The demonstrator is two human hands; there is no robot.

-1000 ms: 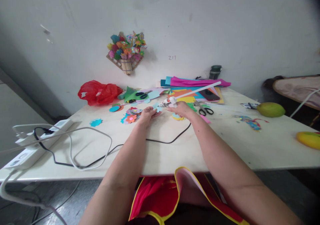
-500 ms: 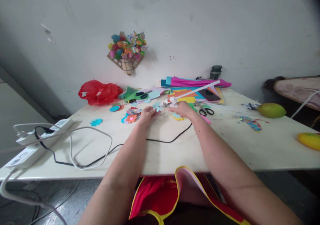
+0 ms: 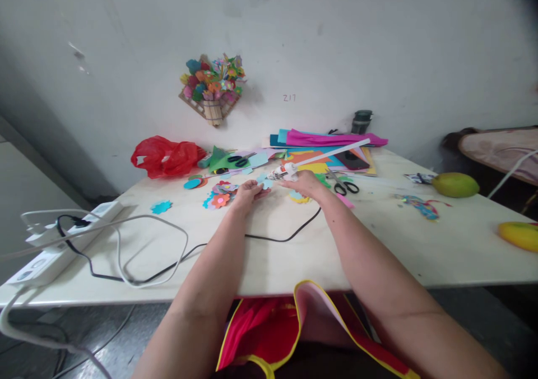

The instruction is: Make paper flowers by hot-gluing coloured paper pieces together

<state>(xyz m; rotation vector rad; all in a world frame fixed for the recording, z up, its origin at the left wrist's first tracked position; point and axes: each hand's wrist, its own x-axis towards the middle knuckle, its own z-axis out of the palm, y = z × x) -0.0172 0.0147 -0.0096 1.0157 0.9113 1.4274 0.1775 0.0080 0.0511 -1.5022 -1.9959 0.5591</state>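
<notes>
In my right hand (image 3: pixel 306 184) is a white hot glue gun (image 3: pixel 286 171), its nozzle pointing left. A long white glue stick (image 3: pixel 336 151) sticks out of its back, up to the right. My left hand (image 3: pixel 249 193) pinches a light blue paper flower (image 3: pixel 265 181) just under the nozzle. The glue gun's tip is at or very near the flower; I cannot tell if they touch. Left of my left hand lie paper flowers (image 3: pixel 220 200) in orange, pink and blue. Scissors (image 3: pixel 346 187) with black handles lie right of my right hand.
A power strip (image 3: pixel 71 241) with cables sits at the left edge; a black cord (image 3: pixel 277 239) crosses the table. At the back are a red plastic bag (image 3: pixel 168 157), more scissors (image 3: pixel 241 159) and coloured sheets (image 3: pixel 328 138). Mangoes (image 3: pixel 456 184) lie right.
The glue gun's front has shifted very slightly left and down toward the light blue flower. Both hands keep their hold and nearly the same place.
</notes>
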